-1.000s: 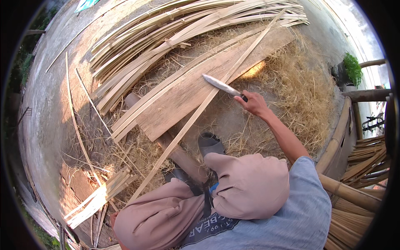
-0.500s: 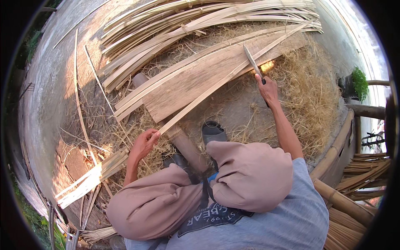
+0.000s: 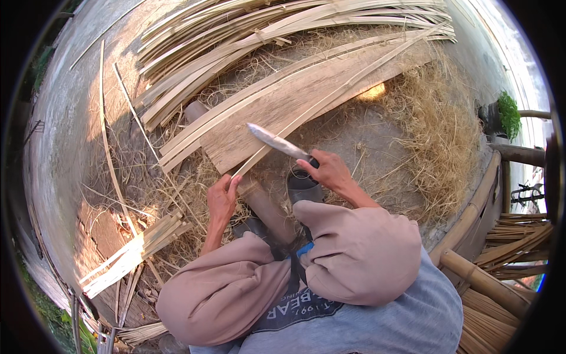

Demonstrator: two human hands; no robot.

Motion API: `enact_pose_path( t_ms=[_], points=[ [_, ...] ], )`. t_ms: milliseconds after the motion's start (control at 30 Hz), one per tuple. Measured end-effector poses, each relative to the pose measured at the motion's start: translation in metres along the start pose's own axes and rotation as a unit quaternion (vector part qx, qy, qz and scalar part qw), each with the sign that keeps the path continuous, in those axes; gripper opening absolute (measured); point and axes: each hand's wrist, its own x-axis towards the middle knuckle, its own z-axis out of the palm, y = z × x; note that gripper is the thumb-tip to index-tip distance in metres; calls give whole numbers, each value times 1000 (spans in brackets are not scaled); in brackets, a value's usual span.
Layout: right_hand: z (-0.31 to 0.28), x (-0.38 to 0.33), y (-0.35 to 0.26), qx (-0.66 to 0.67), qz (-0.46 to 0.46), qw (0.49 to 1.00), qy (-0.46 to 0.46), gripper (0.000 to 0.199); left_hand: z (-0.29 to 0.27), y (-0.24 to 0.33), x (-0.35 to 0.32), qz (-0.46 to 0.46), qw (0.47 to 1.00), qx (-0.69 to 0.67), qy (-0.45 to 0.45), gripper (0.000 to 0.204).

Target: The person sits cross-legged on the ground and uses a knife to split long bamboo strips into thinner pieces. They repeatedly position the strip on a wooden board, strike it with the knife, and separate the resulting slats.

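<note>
My left hand [image 3: 222,197] pinches the near end of a long pale bamboo strip [image 3: 306,115]. The strip slants away to the upper right across a wooden board [image 3: 259,133]. In my right hand [image 3: 330,172] is the dark handle of a knife [image 3: 277,141], closed in the fingers. Its broad blade points to the upper left and lies across the strip near my left hand. Whether the edge touches the strip I cannot tell. Other split strips [image 3: 194,137] lie along the board's far edge.
A large heap of bamboo strips [image 3: 236,59] lies beyond the board. Curly shavings [image 3: 436,141] cover the ground at right. A short bundle of strips [image 3: 135,253] rests at lower left. A bamboo rail [image 3: 483,283] and a green plant [image 3: 507,115] stand at right.
My right hand has drawn the knife back along the strip, toward me and to the left. My left hand has shifted slightly right and up, still pinching the strip's end.
</note>
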Motion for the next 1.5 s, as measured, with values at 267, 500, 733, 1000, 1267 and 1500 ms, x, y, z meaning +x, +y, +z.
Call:
enact_pose_path(
  t_ms=[267, 500, 733, 1000, 1267, 1500],
  points=[
    [-107, 56, 111, -30, 138, 974, 174, 72, 8, 10, 11, 8, 999, -15, -33, 50],
    [-39, 34, 80, -52, -6, 992, 118, 70, -12, -5, -1, -25, 998, -35, -47, 52],
    [-133, 90, 185, -4, 186, 946, 265, 70, -9, -5, 2, -26, 997, -18, -76, 37],
    [6, -17, 20, -3, -33, 999, 43, 60, 8, 9, 0, 89, 992, 84, -18, 38],
    [-130, 69, 187, 48, 239, 915, 321, 69, 24, -8, 0, 108, 994, 23, -9, 33],
    [17, -24, 19, -5, -62, 996, 68, 58, 10, 4, 0, 51, 997, -17, -51, 32]
  ],
)
